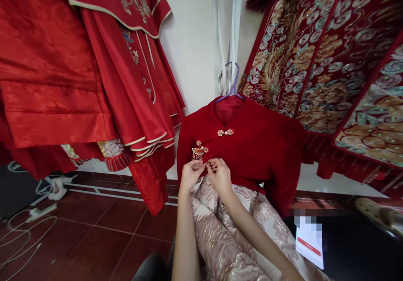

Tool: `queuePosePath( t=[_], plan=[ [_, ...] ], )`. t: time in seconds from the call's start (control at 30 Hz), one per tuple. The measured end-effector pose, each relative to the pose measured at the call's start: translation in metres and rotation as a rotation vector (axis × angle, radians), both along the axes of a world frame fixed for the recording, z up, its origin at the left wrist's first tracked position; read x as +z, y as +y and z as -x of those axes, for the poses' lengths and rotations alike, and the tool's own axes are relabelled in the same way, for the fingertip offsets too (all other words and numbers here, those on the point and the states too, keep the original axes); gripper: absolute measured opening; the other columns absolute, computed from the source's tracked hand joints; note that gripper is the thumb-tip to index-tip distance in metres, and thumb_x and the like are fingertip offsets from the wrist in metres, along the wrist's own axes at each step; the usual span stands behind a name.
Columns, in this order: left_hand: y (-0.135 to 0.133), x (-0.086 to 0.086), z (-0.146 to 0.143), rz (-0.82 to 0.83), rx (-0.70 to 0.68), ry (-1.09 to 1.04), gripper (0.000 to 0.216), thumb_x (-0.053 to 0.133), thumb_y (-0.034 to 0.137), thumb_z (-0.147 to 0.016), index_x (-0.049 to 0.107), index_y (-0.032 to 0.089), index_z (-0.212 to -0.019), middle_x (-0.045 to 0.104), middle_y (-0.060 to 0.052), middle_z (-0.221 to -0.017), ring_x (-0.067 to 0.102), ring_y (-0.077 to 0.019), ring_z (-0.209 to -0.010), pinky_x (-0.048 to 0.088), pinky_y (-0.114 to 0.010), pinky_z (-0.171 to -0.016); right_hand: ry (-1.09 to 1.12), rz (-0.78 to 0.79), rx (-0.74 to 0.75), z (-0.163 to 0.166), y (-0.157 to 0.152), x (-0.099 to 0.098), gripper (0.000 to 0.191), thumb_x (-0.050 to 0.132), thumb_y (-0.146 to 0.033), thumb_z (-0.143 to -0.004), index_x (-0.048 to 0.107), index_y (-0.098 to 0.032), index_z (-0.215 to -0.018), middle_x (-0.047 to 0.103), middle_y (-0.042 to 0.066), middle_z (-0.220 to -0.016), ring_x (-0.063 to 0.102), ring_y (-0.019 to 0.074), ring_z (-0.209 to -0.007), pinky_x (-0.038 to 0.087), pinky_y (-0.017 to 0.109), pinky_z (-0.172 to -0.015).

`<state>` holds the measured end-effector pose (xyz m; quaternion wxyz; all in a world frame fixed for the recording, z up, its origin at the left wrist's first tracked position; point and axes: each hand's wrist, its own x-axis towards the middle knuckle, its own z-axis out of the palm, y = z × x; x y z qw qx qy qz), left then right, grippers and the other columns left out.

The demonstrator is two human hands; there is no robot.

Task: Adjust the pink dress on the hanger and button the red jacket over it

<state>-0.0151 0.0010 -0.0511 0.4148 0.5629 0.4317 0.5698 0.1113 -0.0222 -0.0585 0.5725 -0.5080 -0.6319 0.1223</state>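
Observation:
A dark red velvet jacket (252, 147) hangs on a purple hanger (234, 84). Jewelled flower buttons (226, 132) sit below its neckline, and a fan-shaped ornament with tassels (198, 151) is on its front at the left. Just below that ornament, my left hand (191, 175) and my right hand (221, 176) meet with fingertips pinched together. Between them shows a small jewelled button (206, 164) at the jacket's edge, mostly covered by my fingers. A pale pink and gold brocade cloth (217, 235) falls beneath the jacket, under my forearms.
Red garments (132, 84) hang at the left, and heavily embroidered ones (315, 63) at the right. A white rack rail (122, 193) runs low over the tiled floor (94, 235). Cables (28, 230) lie at the lower left. A lit phone (309, 247) rests on a dark surface at the right.

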Motion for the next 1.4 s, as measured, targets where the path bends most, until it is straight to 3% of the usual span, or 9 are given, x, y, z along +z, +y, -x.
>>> queuePosePath(
  t=[0.23, 0.57, 0.7, 0.87, 0.97, 1.1, 1.23, 1.4],
  plan=[
    [-0.002, 0.002, 0.003, 0.010, 0.016, 0.078, 0.016, 0.074, 0.015, -0.063, 0.070, 0.011, -0.078, 0.072, -0.008, -0.078, 0.066, -0.0149, -0.069, 0.053, -0.028, -0.073, 0.005, 0.008, 0.001, -0.001, 0.000, 0.000, 0.012, 0.054, -0.020, -0.084, 0.063, -0.017, -0.090, 0.059, 0.007, -0.088, 0.059, 0.0163, -0.073, 0.052, 0.028, -0.068],
    [-0.002, -0.001, 0.008, -0.097, -0.014, 0.180, 0.016, 0.072, 0.024, -0.068, 0.070, 0.014, -0.080, 0.071, -0.007, -0.083, 0.066, -0.0154, -0.073, 0.052, -0.028, -0.075, 0.026, 0.016, 0.007, 0.000, -0.001, 0.004, 0.011, 0.055, -0.022, -0.083, 0.063, -0.016, -0.087, 0.058, 0.006, -0.084, 0.059, 0.0151, -0.069, 0.053, 0.027, -0.066],
    [-0.008, 0.011, 0.015, -0.096, 0.019, 0.168, 0.021, 0.071, 0.023, -0.068, 0.069, 0.015, -0.087, 0.071, -0.008, -0.090, 0.064, -0.0144, -0.074, 0.051, -0.027, -0.075, 0.081, 0.055, 0.081, -0.008, -0.010, 0.020, 0.014, 0.058, -0.028, -0.081, 0.066, -0.017, -0.086, 0.062, 0.006, -0.083, 0.061, 0.0146, -0.066, 0.052, 0.025, -0.059],
    [-0.016, 0.027, 0.032, -0.130, 0.175, 0.126, 0.018, 0.067, 0.028, -0.073, 0.069, 0.016, -0.086, 0.071, -0.007, -0.089, 0.064, -0.0153, -0.078, 0.050, -0.027, -0.077, 0.126, 0.003, 0.017, -0.029, -0.032, 0.053, 0.020, 0.056, -0.035, -0.083, 0.068, -0.020, -0.088, 0.067, 0.003, -0.078, 0.060, 0.0133, -0.061, 0.049, 0.025, -0.062],
    [-0.017, 0.028, 0.032, -0.127, 0.172, 0.127, 0.018, 0.067, 0.028, -0.073, 0.070, 0.016, -0.086, 0.072, -0.006, -0.089, 0.065, -0.0159, -0.078, 0.050, -0.027, -0.077, 0.142, 0.026, 0.038, -0.032, -0.038, 0.061, 0.023, 0.055, -0.038, -0.083, 0.067, -0.020, -0.088, 0.065, 0.002, -0.069, 0.058, 0.0134, -0.059, 0.048, 0.024, -0.059],
    [-0.015, 0.023, 0.020, -0.077, 0.033, 0.195, 0.016, 0.068, 0.026, -0.072, 0.070, 0.016, -0.084, 0.072, -0.006, -0.085, 0.065, -0.0159, -0.074, 0.050, -0.026, -0.073, 0.030, 0.124, 0.136, -0.021, -0.027, 0.041, 0.020, 0.056, -0.034, -0.081, 0.065, -0.019, -0.091, 0.062, 0.000, -0.066, 0.056, 0.0133, -0.057, 0.047, 0.024, -0.057],
    [-0.013, 0.018, 0.010, -0.062, -0.007, 0.256, 0.015, 0.071, 0.023, -0.069, 0.070, 0.015, -0.081, 0.071, -0.006, -0.078, 0.065, -0.0161, -0.071, 0.051, -0.026, -0.072, -0.087, 0.117, 0.025, -0.010, -0.014, 0.016, 0.021, 0.054, -0.027, -0.080, 0.060, -0.017, -0.097, 0.061, 0.003, -0.079, 0.057, 0.0146, -0.064, 0.047, 0.027, -0.065],
    [-0.010, 0.013, 0.009, -0.118, 0.000, 0.304, 0.016, 0.070, 0.027, -0.071, 0.069, 0.016, -0.083, 0.071, -0.006, -0.082, 0.065, -0.0158, -0.072, 0.050, -0.026, -0.072, -0.135, 0.099, 0.005, -0.010, -0.014, 0.012, 0.017, 0.050, -0.025, -0.082, 0.059, -0.019, -0.095, 0.059, 0.002, -0.081, 0.057, 0.0141, -0.065, 0.045, 0.026, -0.065]
  ],
)
